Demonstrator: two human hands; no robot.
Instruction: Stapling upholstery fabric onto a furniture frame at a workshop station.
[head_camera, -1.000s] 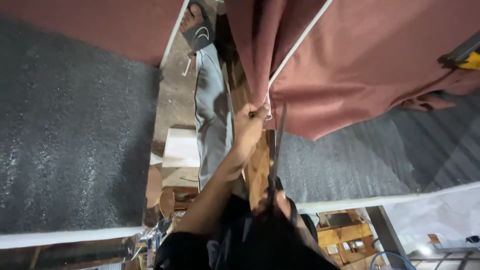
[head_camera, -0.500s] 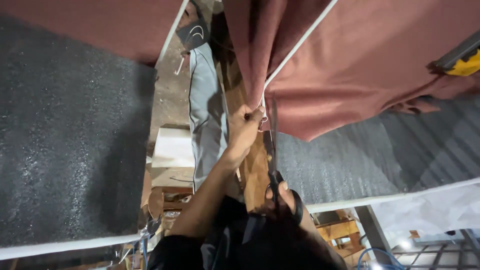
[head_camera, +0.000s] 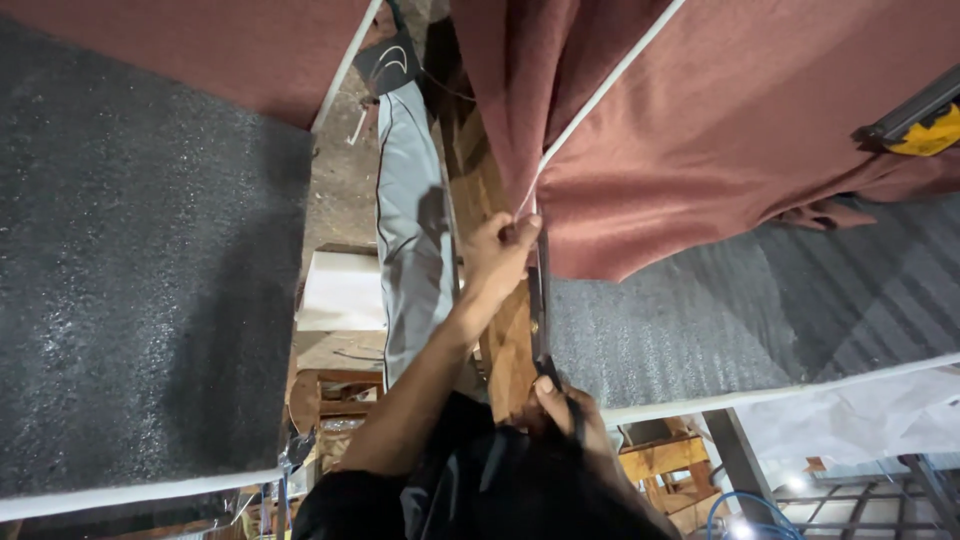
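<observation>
A maroon fabric (head_camera: 720, 130) with a white piped edge (head_camera: 600, 95) hangs over the bench. My left hand (head_camera: 500, 250) pinches that fabric at its lower corner, where the piping ends. Just right of it run the long dark blades of a pair of scissors (head_camera: 540, 310), their tips at the fabric's edge beside my left fingers. My right hand (head_camera: 565, 410) grips the scissors' black handles lower down, close to my body. I cannot tell whether the blades are apart.
A dark grey foam sheet (head_camera: 130, 260) fills the left, another grey sheet (head_camera: 720, 300) lies under the fabric on the right. A wooden beam (head_camera: 505, 340), a grey cloth strip (head_camera: 410, 230) and a white box (head_camera: 345, 290) lie between. A yellow-black tool (head_camera: 925, 125) sits far right.
My left hand keeps its pinch on the fabric corner. The scissors have come up closer alongside it, and the view has shifted slightly.
</observation>
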